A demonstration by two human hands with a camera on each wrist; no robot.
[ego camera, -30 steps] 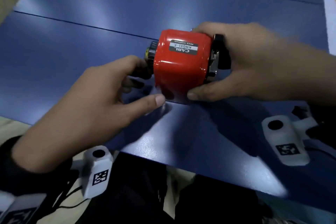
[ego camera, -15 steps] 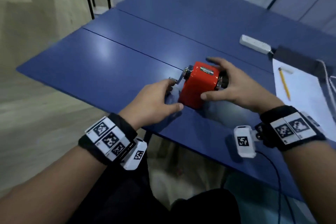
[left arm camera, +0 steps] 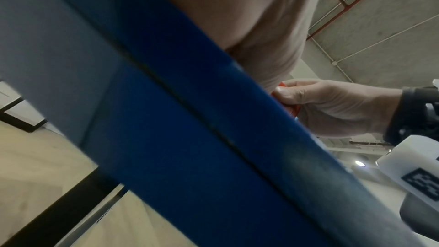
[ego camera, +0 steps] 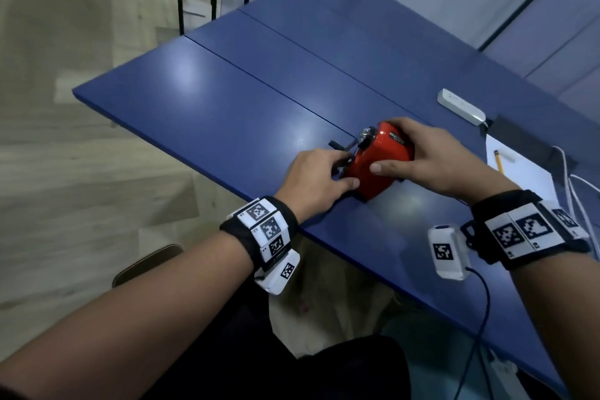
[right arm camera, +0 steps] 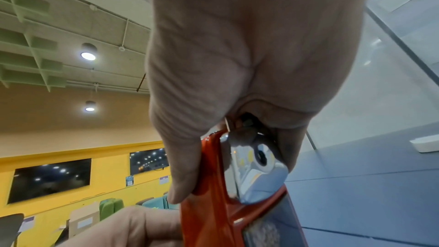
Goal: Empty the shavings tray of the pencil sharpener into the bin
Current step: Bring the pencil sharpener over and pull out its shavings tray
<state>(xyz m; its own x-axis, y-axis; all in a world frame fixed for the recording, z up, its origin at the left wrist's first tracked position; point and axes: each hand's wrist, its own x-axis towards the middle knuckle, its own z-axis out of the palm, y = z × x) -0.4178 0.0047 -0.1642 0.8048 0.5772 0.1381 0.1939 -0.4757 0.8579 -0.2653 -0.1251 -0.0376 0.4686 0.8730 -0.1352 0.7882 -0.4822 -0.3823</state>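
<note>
head camera looks steeply down from above; both wrist cameras sit low, tilted upward; all share the red pencil sharpener (ego camera: 380,166) at 12 o'clock.

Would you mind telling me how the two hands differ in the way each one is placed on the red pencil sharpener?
The right hand wraps over the red pencil sharpener, thumb on its near side, fingers over the top; the left hand sits lower at the crank end, thumb touching its base. The right hand covers its front end; the left hand's fingers are tucked beside the crank. Both wear tagged wristbands.

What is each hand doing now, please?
Left hand: grips the lower end of the pencil sharpener.
Right hand: grips the sharpener's body.
</note>
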